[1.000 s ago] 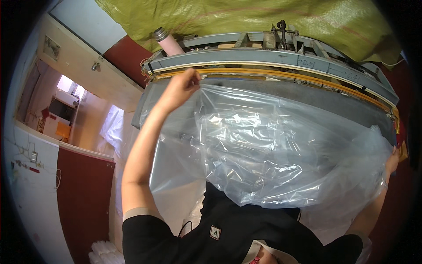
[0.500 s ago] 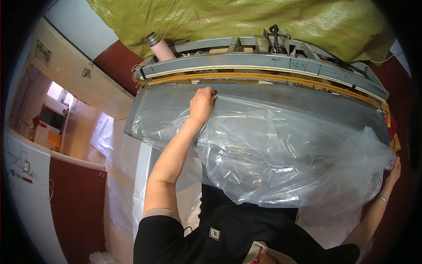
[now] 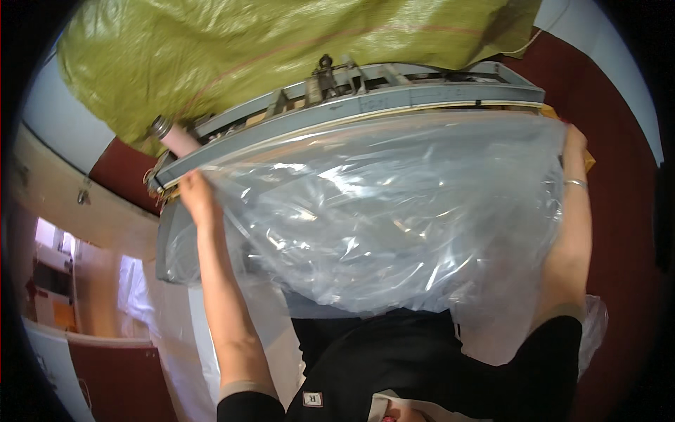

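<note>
A large clear plastic sheet [image 3: 380, 204] is stretched between my two hands over a grey work surface [image 3: 172, 243]. Along the far side of that surface runs a long grey metal frame [image 3: 365, 105], like part of a bench machine. My left hand [image 3: 199, 195] is closed on the sheet's far left corner, close to the frame's left end. At the frame's right end, my right hand [image 3: 574, 146] grips the far right edge of the film, its fingers partly hidden. Between them the sheet's far edge lies along the frame, and its loose, wrinkled part hangs toward my body.
A pink flask [image 3: 179, 139] with a metal lid leans at the frame's left end. A dark metal clamp-like part [image 3: 325, 74] stands up from the frame. Behind hangs a yellow-green woven tarp [image 3: 281, 42]. An open door [image 3: 91, 176] is at the left.
My left hand has moved left to the frame's end, and my right hand has risen to its right end. The sheet is now pulled wide and up against the frame. The view has shifted.
</note>
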Tool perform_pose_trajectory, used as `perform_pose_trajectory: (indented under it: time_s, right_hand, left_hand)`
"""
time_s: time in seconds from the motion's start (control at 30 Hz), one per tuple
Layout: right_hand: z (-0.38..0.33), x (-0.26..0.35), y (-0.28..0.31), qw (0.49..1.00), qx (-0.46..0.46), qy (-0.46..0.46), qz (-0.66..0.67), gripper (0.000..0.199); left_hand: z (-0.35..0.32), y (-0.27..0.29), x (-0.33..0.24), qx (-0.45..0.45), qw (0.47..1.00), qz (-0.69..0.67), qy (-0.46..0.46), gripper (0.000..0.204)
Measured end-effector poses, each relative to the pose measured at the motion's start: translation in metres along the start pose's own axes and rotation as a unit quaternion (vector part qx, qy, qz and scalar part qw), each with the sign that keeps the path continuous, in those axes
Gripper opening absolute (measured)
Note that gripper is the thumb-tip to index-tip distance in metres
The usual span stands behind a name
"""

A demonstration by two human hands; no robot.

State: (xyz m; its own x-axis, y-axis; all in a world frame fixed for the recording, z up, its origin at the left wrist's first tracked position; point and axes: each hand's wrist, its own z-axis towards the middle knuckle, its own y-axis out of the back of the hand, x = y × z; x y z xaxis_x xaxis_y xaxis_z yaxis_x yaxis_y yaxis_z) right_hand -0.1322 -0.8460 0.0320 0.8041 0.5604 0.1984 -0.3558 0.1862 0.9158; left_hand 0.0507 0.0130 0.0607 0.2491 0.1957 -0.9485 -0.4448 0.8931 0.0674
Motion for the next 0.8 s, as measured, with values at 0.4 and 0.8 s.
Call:
perform_pose_trajectory:
  time_s: [0.4, 0.8]
  right_hand:
    - [-0.089, 0.143, -0.065, 0.881, -0.044, 0.081, 0.464, 0.023]
    - [-0.068, 0.145, -0.09, 0.875, -0.122, -0.014, 0.468, 0.022]
  left_hand:
    - [0.05, 0.03, 0.12, -0.132, 0.94, 0.268, -0.162, 0.021]
    - [0.062, 0.02, 0.125, -0.093, 0.98, 0.135, -0.112, 0.015]
